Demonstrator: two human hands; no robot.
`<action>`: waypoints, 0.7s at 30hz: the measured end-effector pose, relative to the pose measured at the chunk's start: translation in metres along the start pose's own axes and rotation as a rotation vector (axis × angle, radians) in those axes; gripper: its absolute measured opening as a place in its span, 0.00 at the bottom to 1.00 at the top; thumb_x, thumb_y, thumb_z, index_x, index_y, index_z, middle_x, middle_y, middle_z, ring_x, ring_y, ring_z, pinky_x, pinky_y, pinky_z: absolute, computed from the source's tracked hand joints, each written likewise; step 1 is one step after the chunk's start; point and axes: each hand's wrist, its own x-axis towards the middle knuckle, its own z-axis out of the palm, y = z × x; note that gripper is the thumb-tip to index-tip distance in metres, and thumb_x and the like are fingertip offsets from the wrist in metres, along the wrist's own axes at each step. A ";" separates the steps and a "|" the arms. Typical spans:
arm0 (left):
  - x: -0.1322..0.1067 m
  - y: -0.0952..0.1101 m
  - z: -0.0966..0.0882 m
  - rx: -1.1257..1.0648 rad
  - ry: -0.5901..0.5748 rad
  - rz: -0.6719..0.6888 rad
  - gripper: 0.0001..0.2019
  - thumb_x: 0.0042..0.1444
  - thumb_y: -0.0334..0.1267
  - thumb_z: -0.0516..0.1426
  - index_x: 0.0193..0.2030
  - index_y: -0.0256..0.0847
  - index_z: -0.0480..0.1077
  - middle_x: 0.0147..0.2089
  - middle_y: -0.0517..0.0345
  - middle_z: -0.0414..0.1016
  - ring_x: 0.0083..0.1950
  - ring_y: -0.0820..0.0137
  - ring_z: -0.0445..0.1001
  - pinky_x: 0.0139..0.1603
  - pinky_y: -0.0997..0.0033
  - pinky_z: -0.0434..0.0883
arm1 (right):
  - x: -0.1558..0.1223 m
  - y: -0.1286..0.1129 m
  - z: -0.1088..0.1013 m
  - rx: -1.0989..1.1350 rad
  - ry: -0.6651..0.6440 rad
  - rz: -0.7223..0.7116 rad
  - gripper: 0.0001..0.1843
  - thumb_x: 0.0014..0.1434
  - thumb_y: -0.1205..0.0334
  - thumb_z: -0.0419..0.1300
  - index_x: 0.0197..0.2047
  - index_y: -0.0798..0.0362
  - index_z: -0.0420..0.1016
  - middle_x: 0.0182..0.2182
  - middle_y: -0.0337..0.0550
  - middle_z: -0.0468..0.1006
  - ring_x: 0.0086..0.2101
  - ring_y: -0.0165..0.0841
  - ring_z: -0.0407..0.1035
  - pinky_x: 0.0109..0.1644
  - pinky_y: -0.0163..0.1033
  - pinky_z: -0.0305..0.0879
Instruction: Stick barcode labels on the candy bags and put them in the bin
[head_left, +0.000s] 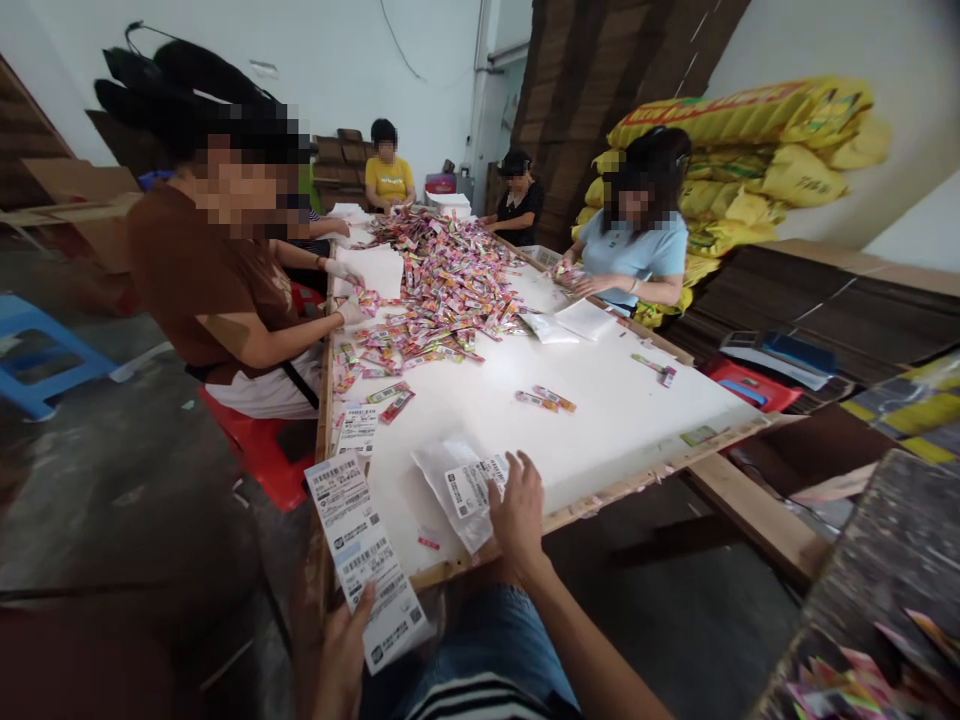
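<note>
Label strip (367,560) is in the left hand (341,650), grip closed on its lower part, held across the near left corner of the worktop (622,430) and overhanging the edge. The right hand (521,510) reaches over the near rim (592,503), grip open with fingers loosely bent, at the right edge of a label (469,488) on a see-through bag (437,465); whether it pinches that label cannot be told. The bag lies near the rim. Open room runs from the right hand toward the right edge, interrupted by loose packets (555,399) and one single packet (654,369). Further labels (356,428) lie along the left edge, beyond the strip. A heap of packets (450,265) blocks the far half. At left, a co-worker in brown (217,260) sits close to the edge on a red stool (259,450); at far right, another in light blue (637,255) faces the worktop.
</note>
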 end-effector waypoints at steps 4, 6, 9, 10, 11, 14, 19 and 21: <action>0.003 0.001 0.003 -0.008 0.026 0.014 0.23 0.53 0.31 0.59 0.57 0.34 0.64 0.45 0.46 0.80 0.48 0.60 0.76 0.51 0.63 0.73 | -0.006 -0.021 0.037 0.029 -0.191 0.013 0.34 0.60 0.53 0.49 0.63 0.67 0.55 0.61 0.67 0.57 0.62 0.50 0.48 0.63 0.55 0.43; 0.002 0.002 0.004 0.011 0.037 0.016 0.20 0.53 0.32 0.58 0.54 0.32 0.67 0.43 0.45 0.80 0.47 0.58 0.77 0.50 0.61 0.74 | -0.008 -0.030 0.049 -0.034 -0.227 0.048 0.46 0.55 0.46 0.54 0.66 0.69 0.47 0.64 0.69 0.48 0.64 0.55 0.38 0.64 0.61 0.32; -0.001 0.002 0.005 0.042 0.047 0.034 0.14 0.53 0.30 0.58 0.48 0.31 0.70 0.42 0.44 0.80 0.47 0.57 0.77 0.48 0.59 0.75 | -0.003 -0.031 0.053 -0.064 -0.301 0.089 0.59 0.46 0.37 0.59 0.69 0.64 0.38 0.66 0.66 0.40 0.64 0.60 0.30 0.61 0.66 0.26; -0.002 0.002 0.006 0.051 0.045 0.051 0.13 0.53 0.30 0.58 0.46 0.31 0.71 0.42 0.44 0.80 0.47 0.58 0.77 0.48 0.59 0.75 | 0.001 -0.027 0.052 -0.055 -0.332 0.105 0.61 0.44 0.34 0.59 0.69 0.62 0.37 0.67 0.65 0.39 0.64 0.61 0.30 0.61 0.67 0.26; -0.003 0.002 0.006 0.060 0.046 0.062 0.12 0.54 0.30 0.57 0.46 0.31 0.71 0.42 0.44 0.80 0.47 0.58 0.77 0.48 0.59 0.75 | 0.007 -0.022 0.050 -0.039 -0.359 0.130 0.62 0.44 0.32 0.58 0.69 0.60 0.37 0.67 0.64 0.39 0.64 0.61 0.31 0.61 0.67 0.28; -0.004 0.002 0.006 0.089 0.057 0.074 0.12 0.54 0.31 0.57 0.46 0.32 0.71 0.42 0.43 0.80 0.47 0.58 0.77 0.46 0.59 0.76 | 0.026 -0.001 0.045 0.010 -0.428 0.230 0.60 0.47 0.27 0.49 0.69 0.62 0.37 0.67 0.63 0.39 0.65 0.55 0.31 0.62 0.64 0.30; -0.001 0.001 0.005 0.079 0.050 0.045 0.13 0.53 0.32 0.58 0.46 0.31 0.72 0.38 0.44 0.81 0.46 0.57 0.77 0.46 0.59 0.76 | 0.039 0.024 0.035 0.147 -0.414 0.261 0.56 0.49 0.33 0.54 0.67 0.67 0.43 0.65 0.65 0.48 0.65 0.48 0.38 0.65 0.56 0.33; 0.000 0.001 0.006 0.071 0.053 0.062 0.13 0.53 0.31 0.58 0.46 0.30 0.71 0.37 0.44 0.81 0.46 0.57 0.77 0.46 0.59 0.75 | 0.037 0.024 0.029 0.349 -0.397 0.352 0.57 0.42 0.39 0.64 0.66 0.66 0.49 0.61 0.67 0.58 0.62 0.51 0.49 0.63 0.56 0.43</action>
